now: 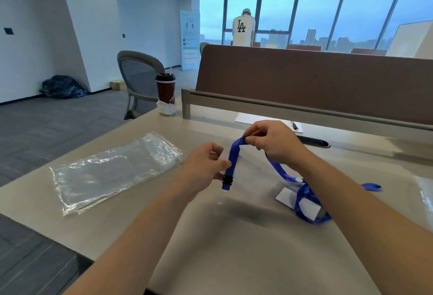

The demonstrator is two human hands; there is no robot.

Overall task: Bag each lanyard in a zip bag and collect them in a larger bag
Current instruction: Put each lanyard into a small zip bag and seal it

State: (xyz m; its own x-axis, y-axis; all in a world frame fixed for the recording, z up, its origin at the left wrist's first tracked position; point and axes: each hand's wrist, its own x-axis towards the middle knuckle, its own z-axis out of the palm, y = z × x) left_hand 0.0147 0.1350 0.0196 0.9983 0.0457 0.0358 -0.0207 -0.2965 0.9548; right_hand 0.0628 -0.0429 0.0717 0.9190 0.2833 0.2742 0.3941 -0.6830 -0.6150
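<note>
Both forearms come in from the bottom over the pale bench. Closest thing on it, off to the right, is the tail end of the blue lanyard, bunched in a loop around a white card; that part's pretty blurry.

From there the strap climbs under the right wrist to the right hand, whose fingers pinch it right at the top of the bend. It then drops to the left hand, thumb and fingers nipping the strap just above the black buckle, which dangles clear of the bench.

Left of the hands is a flat stack of clear zip bags, red strip at the far end. Over by the right edge there's another scrap of blue strap.

Further back: a sheet of paper with a pen on it, a dark red cup at the bench's far left corner, a brown divider, a grey chair, and a person in a white shirt at the windows.
</note>
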